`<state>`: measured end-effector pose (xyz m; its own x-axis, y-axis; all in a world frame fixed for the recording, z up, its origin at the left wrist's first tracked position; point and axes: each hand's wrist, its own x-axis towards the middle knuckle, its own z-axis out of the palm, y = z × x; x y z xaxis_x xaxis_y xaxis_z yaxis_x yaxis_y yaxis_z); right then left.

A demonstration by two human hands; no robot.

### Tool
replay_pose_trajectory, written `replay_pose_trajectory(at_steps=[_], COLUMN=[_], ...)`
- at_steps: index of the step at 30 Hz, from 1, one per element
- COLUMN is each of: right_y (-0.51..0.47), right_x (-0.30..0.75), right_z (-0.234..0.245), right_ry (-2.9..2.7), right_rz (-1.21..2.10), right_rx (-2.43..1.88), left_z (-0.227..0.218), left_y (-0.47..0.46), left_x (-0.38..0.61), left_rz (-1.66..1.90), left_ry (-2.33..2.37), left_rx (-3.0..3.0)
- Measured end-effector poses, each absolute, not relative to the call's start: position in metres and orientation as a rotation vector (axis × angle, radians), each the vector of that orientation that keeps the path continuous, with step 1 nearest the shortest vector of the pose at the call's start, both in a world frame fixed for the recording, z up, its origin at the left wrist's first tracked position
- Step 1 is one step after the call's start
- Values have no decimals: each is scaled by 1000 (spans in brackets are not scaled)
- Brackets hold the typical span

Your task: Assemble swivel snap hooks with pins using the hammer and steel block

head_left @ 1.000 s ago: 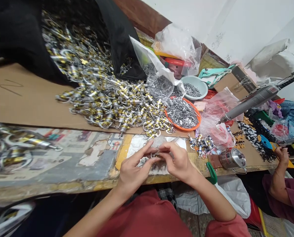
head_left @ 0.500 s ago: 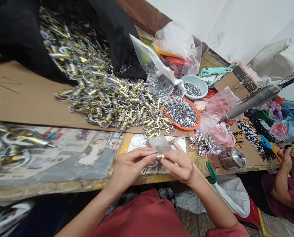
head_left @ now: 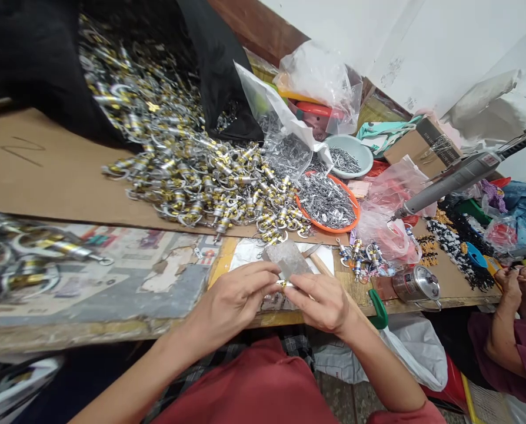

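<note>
A small silver-and-gold metal clip is pinched between both hands, mostly covered by the fingers. My left hand closes on its left end, fingertips pressed together. From the other side, the thumb and fingers of my right hand grip the clip's right end. Just behind the fingers lies a flat grey metal block. A wooden-handled hammer rests beside the block, its handle running under my right hand and forearm.
A heap of similar clips spills from a black bag onto cardboard. An orange basin and a pale blue basin hold small metal parts. A grey electric screwdriver hangs at right, above a metal pot. Another person's hands work at far right.
The clip has turned between my fingers, and less of it shows. My left hand has rolled over slightly, its fingers now more curled. The view has shifted slightly.
</note>
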<state>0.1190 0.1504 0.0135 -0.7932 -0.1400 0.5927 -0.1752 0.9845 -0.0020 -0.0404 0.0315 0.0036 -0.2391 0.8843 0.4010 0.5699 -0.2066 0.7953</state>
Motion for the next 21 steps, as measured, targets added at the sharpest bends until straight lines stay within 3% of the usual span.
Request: replay_pose_trajectory(at_steps=[10,21], right_y=[140,142], right_x=[122,119], right_z=[10,12], right_ry=[-2411,-2424], right_rz=[217,108], right_rx=[79,144], left_z=[7,4], left_y=[39,30], left_x=[-37,-34], left_rz=[1453,1534], left_ry=[1617,1659], left_rx=[1223,1542])
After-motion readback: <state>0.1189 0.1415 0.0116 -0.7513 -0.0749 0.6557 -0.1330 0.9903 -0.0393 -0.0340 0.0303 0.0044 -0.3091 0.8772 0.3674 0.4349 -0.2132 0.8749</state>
